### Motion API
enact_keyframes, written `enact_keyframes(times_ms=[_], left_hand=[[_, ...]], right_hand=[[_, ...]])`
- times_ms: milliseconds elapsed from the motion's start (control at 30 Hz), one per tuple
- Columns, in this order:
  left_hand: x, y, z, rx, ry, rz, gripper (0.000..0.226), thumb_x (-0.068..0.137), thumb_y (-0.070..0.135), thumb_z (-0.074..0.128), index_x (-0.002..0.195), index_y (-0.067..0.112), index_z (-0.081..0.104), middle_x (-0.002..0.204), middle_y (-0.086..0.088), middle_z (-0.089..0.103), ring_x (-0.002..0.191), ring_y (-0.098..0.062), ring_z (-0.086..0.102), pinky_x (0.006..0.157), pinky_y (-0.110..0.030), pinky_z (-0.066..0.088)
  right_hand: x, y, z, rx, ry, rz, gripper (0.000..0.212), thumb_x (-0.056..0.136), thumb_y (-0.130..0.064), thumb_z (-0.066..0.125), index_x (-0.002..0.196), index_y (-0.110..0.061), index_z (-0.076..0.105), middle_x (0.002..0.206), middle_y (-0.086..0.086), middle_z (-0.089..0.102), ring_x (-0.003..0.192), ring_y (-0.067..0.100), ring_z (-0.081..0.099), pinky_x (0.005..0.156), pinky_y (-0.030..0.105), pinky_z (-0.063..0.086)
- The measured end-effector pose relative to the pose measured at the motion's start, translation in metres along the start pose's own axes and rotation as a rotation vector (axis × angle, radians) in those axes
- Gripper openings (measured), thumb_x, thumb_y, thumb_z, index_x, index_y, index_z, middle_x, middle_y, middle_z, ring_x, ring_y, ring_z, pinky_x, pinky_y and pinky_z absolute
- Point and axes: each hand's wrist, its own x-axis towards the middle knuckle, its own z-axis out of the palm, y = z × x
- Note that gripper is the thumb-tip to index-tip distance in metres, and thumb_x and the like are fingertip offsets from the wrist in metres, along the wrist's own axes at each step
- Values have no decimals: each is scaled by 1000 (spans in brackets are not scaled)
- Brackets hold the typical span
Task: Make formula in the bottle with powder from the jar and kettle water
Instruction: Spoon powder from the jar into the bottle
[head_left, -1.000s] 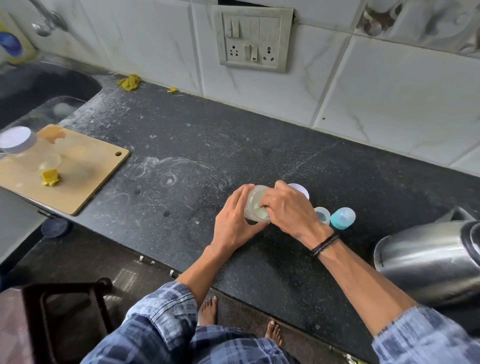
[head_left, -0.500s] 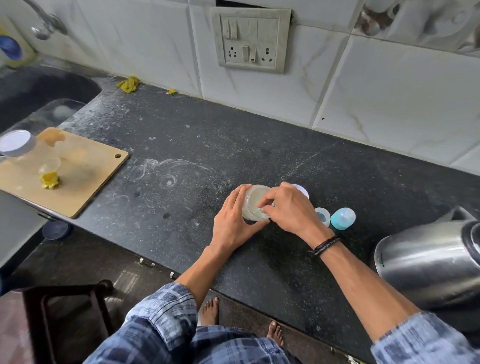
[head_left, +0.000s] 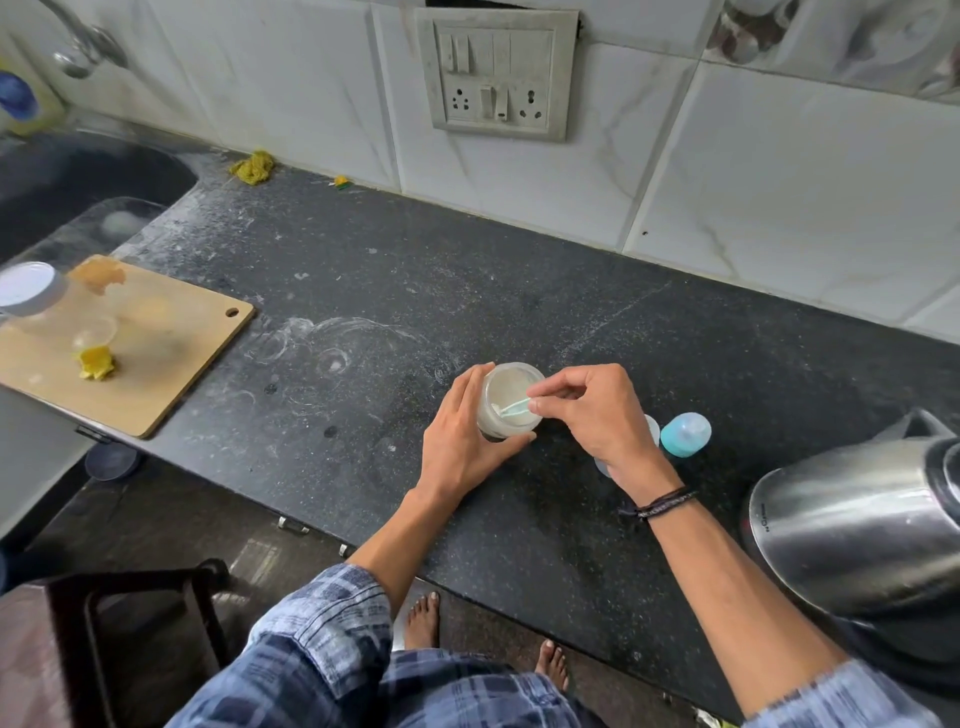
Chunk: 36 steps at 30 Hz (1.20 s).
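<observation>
1. The right hand (head_left: 597, 415) has drawn back from the mouth of the jar (head_left: 511, 387), where its fingers were tucked in half a second ago. It now pinches the handle of a pale green scoop (head_left: 517, 408) between thumb and forefinger, with the other fingers loosely curled.
2. The scoop, hidden by the fingers before, now lies in plain sight across the jar's open mouth. Its bowl end sits low inside against the white powder; whether it is loaded cannot be told.
3. The left hand (head_left: 462, 441) keeps its hold, fingers and thumb wrapped round the jar's side. The jar rests on the black counter (head_left: 363, 291), tipped so that its mouth faces the person.
4. A pale rim (head_left: 653, 431) peeks out just behind the right hand, probably the bottle, though most of it is hidden. A blue cap (head_left: 685, 434) lies just beside it, and the steel kettle (head_left: 857, 525) stands near on the right.
5. For the task, this looks like the start of dosing: the scoop is in hand, no powder has visibly reached the bottle, and the kettle is untouched.
6. The next move seems to be a level lift from the jar across to the bottle, where powder could spill.
</observation>
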Motion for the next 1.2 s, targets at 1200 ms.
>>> enact_keyframes(times_ms=[1200], left_hand=[[0,3,-1,-21,-12,-68,97,70,66,82,150,34,37,149,26,38,134,-1,44,91,-25,43]], right_hand=[[-40,17,22,-64,341,-108,13,95,-8,77,107,-11,82,91,-12,71,82,3,69,76,11,55]])
